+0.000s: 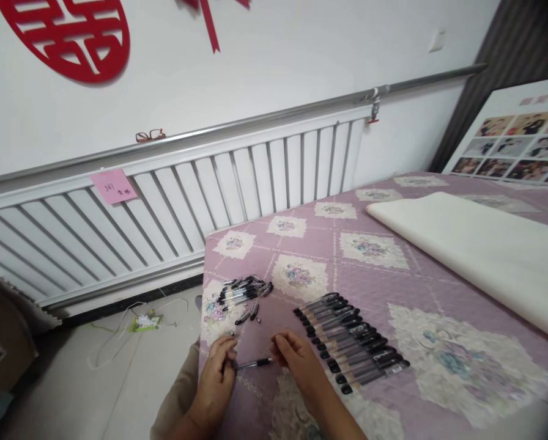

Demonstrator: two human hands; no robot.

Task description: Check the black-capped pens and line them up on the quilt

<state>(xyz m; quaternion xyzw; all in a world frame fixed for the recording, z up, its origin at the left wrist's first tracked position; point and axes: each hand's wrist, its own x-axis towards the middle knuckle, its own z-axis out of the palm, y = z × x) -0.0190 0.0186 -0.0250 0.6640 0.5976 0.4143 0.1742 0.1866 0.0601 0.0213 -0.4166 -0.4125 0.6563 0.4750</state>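
My left hand (216,376) and my right hand (295,357) hold one pen (254,364) between them, just above a purple floral bedspread (375,281). The left fingers pinch the pen's clear barrel end, the right fingers close on its black end. Right of my right hand lies a tidy row of several capped black pens (351,348), side by side. Beyond my hands sits a loose pile of pens and caps (244,290), with a few stray caps (251,315) near it.
A cream rolled sheet (476,250) lies across the bedspread's right side. A white slatted radiator cover (164,208) with a pink note (112,186) lines the wall. Cables and a green item (145,322) lie on the floor at left. A photo board (517,140) leans at far right.
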